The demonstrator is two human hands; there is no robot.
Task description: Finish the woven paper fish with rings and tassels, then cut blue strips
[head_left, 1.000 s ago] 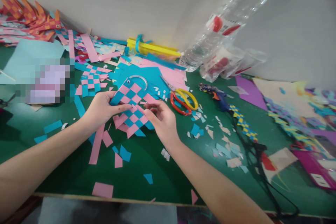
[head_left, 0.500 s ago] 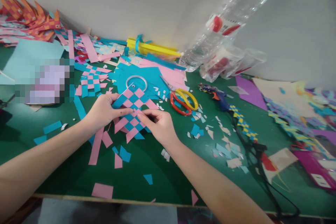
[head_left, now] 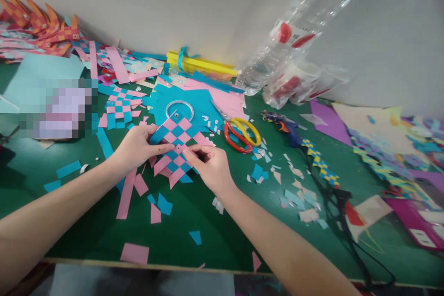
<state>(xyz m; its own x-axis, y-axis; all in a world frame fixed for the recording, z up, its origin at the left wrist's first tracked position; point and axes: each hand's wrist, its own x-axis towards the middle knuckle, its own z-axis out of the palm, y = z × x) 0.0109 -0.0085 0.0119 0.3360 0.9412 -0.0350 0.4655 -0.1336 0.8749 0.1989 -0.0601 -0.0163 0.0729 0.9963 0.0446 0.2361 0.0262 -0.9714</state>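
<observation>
A checkered woven paper piece (head_left: 178, 141) in pink and blue, with strip ends sticking out below, is held between my two hands just over the table. My left hand (head_left: 138, 145) pinches its left edge, thumb on top. From the right, my right hand (head_left: 211, 164) grips the other edge with thumb and bent forefinger. Between the thumbs a small dark-and-white dot, like an eye, shows on a pink square. Behind the piece lie a clear round ring (head_left: 180, 110) and blue paper sheets (head_left: 204, 97). Scissors (head_left: 243, 134) with red and yellow handles rest to the right.
A plastic bottle (head_left: 298, 32) leans at the back beside bagged cups (head_left: 294, 83). On the right lie a blue glue gun (head_left: 291, 132) and its black cord. Paper scraps (head_left: 135, 253) litter the green table (head_left: 90, 222). Orange woven pieces (head_left: 45, 23) are piled back left.
My right thumb has drawn back slightly, and the eye-like dot on the pink square now shows. Both hands still hold the woven piece in nearly the same place.
</observation>
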